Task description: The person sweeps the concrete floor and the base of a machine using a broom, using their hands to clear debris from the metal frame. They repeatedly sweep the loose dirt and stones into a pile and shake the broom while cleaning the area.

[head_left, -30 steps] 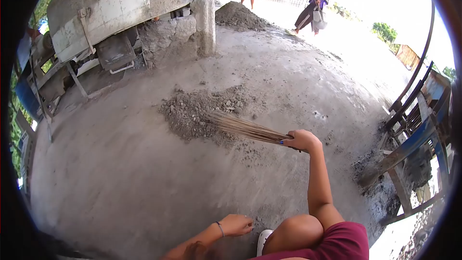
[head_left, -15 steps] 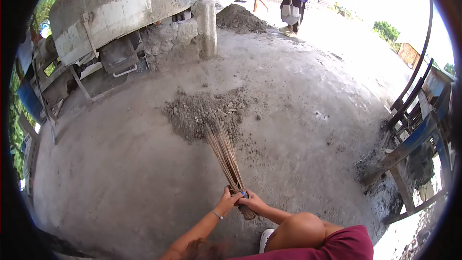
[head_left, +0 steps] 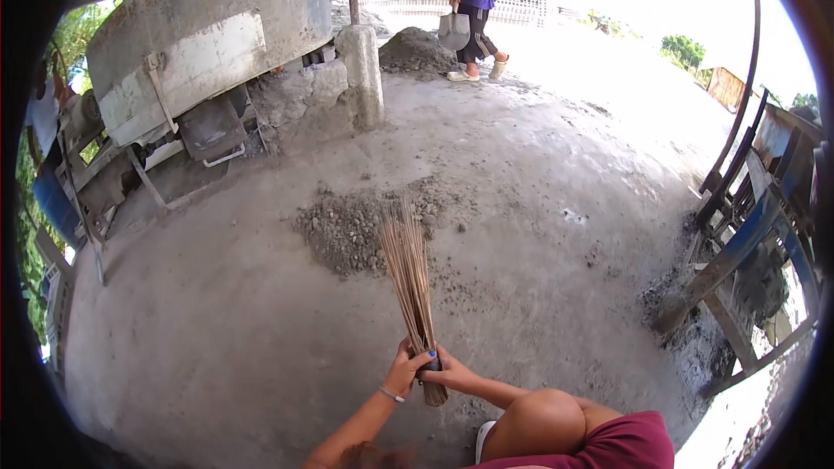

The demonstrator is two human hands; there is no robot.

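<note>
A stick broom points away from me, its bristle tips over the near right part of a gravel pile on the concrete floor. My left hand is wrapped round the bound handle end from the left. From the right, my right hand grips the same dark binding. The two hands nearly touch, and the stub of the sticks shows below them.
A large metal mixer drum stands at upper left beside a concrete post. Past it are another gravel heap and a person holding a shovel. A metal and wood frame stands at right.
The broom has become more upright in view, its tips shifting slightly right. The person with the shovel has stepped left, and a second person is out of view.
</note>
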